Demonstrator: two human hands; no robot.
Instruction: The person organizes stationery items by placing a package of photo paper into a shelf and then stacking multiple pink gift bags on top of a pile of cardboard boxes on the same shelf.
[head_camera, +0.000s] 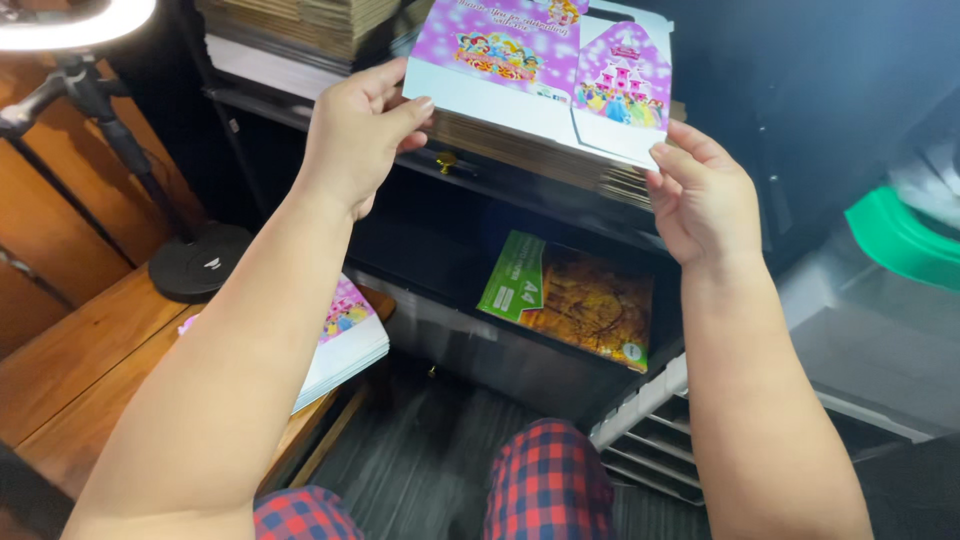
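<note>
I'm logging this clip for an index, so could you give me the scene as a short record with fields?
left hand: holds the left edge of a flat pink printed carton blank
right hand: holds the blank's right lower edge
under the blank: stack of flat cartons on a dark shelf
lower shelf: green and brown paper pack
left side: wooden table with a pile of printed blanks and a ring light stand
</note>
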